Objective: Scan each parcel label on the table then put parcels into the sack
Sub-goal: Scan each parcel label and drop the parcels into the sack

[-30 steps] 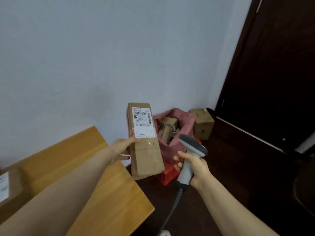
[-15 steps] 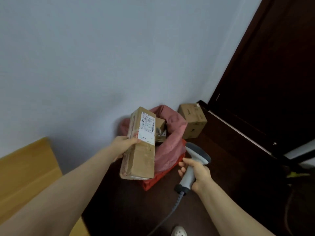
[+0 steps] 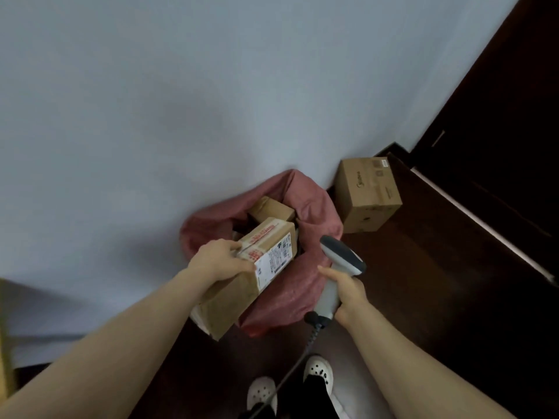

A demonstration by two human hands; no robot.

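A pale wall (image 3: 211,86) meets a dark floor (image 3: 423,297), and in that corner, just beyond both hands, slumps a red sack (image 3: 317,207) with its mouth gaping upward. The left hand (image 3: 220,263) grips a long parcel (image 3: 239,297) by its upper side, fingers curled over the taped edge. It holds the parcel tilted so the far end points down into the opening — a nose-first angle that should let it slide past the rim rather than snag. The label (image 3: 272,263) faces right, toward the scanner (image 3: 340,260).

Ahead of the left hand's fingers, at least one other box (image 3: 270,208) lies inside the sack; what sits deeper is too dark to tell.

The right hand (image 3: 348,293) is closed round the scanner's handle, holding it upright just right of the parcel, head over the sack's near fold. I judge it is simply kept out of the way, since the step in hand appears to be the drop, not the scan. Its cable (image 3: 314,332) falls between the person's shoes (image 3: 261,391). Further right of that hand a bigger carton (image 3: 369,195) stands against the wall, apart from the sack.
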